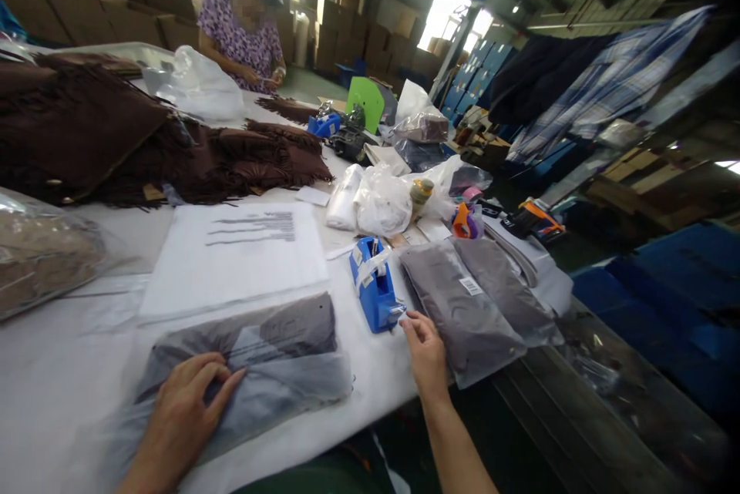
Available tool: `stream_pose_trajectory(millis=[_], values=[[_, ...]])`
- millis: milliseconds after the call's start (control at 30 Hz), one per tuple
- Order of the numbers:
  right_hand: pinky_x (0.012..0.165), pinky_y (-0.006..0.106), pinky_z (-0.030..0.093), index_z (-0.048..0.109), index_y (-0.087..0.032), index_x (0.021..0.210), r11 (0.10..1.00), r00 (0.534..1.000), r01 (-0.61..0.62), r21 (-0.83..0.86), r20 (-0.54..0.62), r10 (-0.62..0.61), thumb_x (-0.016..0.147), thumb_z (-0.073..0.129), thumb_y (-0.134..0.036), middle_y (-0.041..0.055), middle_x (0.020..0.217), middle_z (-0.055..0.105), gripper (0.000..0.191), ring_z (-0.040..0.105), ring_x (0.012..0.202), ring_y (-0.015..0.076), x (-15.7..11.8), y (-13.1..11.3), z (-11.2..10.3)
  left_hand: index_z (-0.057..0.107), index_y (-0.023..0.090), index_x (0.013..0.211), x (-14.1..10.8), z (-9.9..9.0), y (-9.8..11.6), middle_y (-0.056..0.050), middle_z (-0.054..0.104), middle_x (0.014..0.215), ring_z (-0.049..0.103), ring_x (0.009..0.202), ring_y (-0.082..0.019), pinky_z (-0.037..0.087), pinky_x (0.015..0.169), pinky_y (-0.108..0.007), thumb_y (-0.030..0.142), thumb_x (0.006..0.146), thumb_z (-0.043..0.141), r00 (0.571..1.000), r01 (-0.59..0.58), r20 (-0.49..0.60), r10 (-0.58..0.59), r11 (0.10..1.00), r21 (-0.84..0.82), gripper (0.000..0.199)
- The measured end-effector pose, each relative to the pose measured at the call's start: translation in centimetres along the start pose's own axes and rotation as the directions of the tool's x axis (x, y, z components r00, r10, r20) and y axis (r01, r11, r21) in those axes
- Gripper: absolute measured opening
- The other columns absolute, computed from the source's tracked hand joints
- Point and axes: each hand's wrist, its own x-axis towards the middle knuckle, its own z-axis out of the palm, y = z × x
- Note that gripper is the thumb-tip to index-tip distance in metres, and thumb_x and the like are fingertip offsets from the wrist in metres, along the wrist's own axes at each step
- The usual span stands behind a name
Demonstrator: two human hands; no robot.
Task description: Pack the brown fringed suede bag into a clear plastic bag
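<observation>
My left hand (pixel 182 405) lies flat on a clear plastic bag (pixel 271 371) that holds a folded grey garment, at the near edge of the white table (pixel 69 371). My right hand (pixel 425 351) reaches to the front end of a blue tape dispenser (pixel 375 286), with fingertips pinching the loose end of the tape. Just right of that hand lie two more bagged grey garments (pixel 468 305), one with a barcode label.
A stack of flat plastic bags with printed text (pixel 237 251) lies behind the bagged garment. Dark brown fringed garments (pixel 144 143) are piled at the left. White plastic bags (pixel 378 201) and clutter sit mid-table. Another person in a purple floral top (pixel 243 28) works at the far end.
</observation>
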Motion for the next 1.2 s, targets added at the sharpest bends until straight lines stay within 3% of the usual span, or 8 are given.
stream_pose_trajectory(millis=[233,567,733,800,933,1000,1067,1200], values=[[0.09,0.038,0.046,0.052,-0.015,0.126,0.998,0.994,-0.002,0.065,0.106,-0.005,0.091,0.04,-0.046,0.0092,0.097,0.069,0.048,0.06,0.099,0.0216,3.3,-1.1,1.2,0.056,0.021,0.072,0.1,0.2,-0.1,-0.009,0.06,0.091,0.056,0.089,-0.027,0.043,0.082,-0.043,0.051,0.084,0.052,1.0,-0.003,0.006,0.003,1.0,0.002,0.033],[0.094,0.042,0.041,0.038,-0.02,0.139,0.991,0.998,-0.046,-0.127,-0.039,0.041,0.082,0.059,-0.042,0.004,0.085,0.07,0.064,0.059,0.104,0.0267,-1.8,2.1,-0.8,0.056,0.019,0.075,-0.6,-0.7,0.9,-0.007,0.059,0.094,0.054,0.095,-0.025,0.042,0.083,-0.04,0.037,0.086,0.055,0.99,0.132,0.049,-0.132,0.991,0.015,0.021],[0.093,0.041,0.042,0.024,-0.019,0.145,0.991,0.989,0.106,-0.083,0.116,-0.096,0.085,0.056,-0.038,0.0019,0.085,0.067,0.07,0.062,0.089,0.0229,-2.0,-2.8,-0.3,0.055,0.019,0.077,-0.8,-1.1,1.1,-0.007,0.059,0.094,0.053,0.094,-0.023,0.041,0.083,-0.039,0.033,0.086,0.057,0.985,0.168,0.052,-0.166,0.986,-0.024,0.017],[0.093,0.04,0.042,0.015,-0.02,0.147,0.963,0.857,0.262,0.057,0.445,-0.259,0.088,0.051,-0.032,0.0007,0.079,0.065,0.07,0.06,0.086,0.021,-2.9,-6.8,1.8,0.055,0.019,0.077,-0.9,-1.1,1.0,-0.007,0.059,0.094,0.053,0.093,-0.023,0.041,0.084,-0.039,0.034,0.086,0.057,0.985,0.169,0.052,-0.167,0.985,-0.034,0.017],[0.093,0.04,0.041,0.02,-0.027,0.146,0.816,0.246,0.543,0.197,0.892,-0.379,0.087,0.053,-0.024,0.0012,0.085,0.065,0.067,0.056,0.091,0.0208,-4.1,-12.9,9.2,0.054,0.019,0.077,-1.0,-1.2,1.0,-0.007,0.059,0.094,0.053,0.094,-0.024,0.04,0.084,-0.04,0.033,0.086,0.057,0.982,0.179,0.064,-0.177,0.984,-0.021,0.017],[0.091,0.041,0.04,0.025,-0.027,0.144,0.697,0.091,0.697,0.167,0.944,-0.317,0.082,0.06,-0.022,0.0017,0.083,0.065,0.072,0.055,0.091,0.0227,-4.1,-13.6,12.6,0.054,0.019,0.079,-1.0,-1.3,1.0,-0.006,0.058,0.095,0.053,0.096,-0.024,0.04,0.084,-0.04,0.031,0.086,0.057,0.983,0.174,0.07,-0.172,0.985,-0.012,0.015],[0.088,0.041,0.041,0.03,-0.025,0.143,0.574,0.079,0.814,0.087,0.963,-0.259,0.078,0.066,-0.023,0.0045,0.084,0.065,0.074,0.055,0.089,0.0247,-3.9,-13.2,15.0,0.053,0.019,0.08,-1.1,-1.4,1.1,-0.006,0.058,0.095,0.052,0.097,-0.024,0.039,0.083,-0.04,0.031,0.087,0.056,0.983,0.167,0.073,-0.166,0.986,-0.008,0.014],[0.086,0.042,0.041,0.035,-0.022,0.141,0.516,0.196,0.856,-0.04,0.947,-0.253,0.075,0.071,-0.031,0.0087,0.086,0.065,0.076,0.056,0.088,0.0268,-2.8,-11.7,15.9,0.053,0.019,0.08,-1.1,-1.5,1.1,-0.006,0.058,0.095,0.052,0.096,-0.024,0.039,0.084,-0.041,0.031,0.087,0.055,0.985,0.161,0.069,-0.16,0.987,-0.008,0.014]])
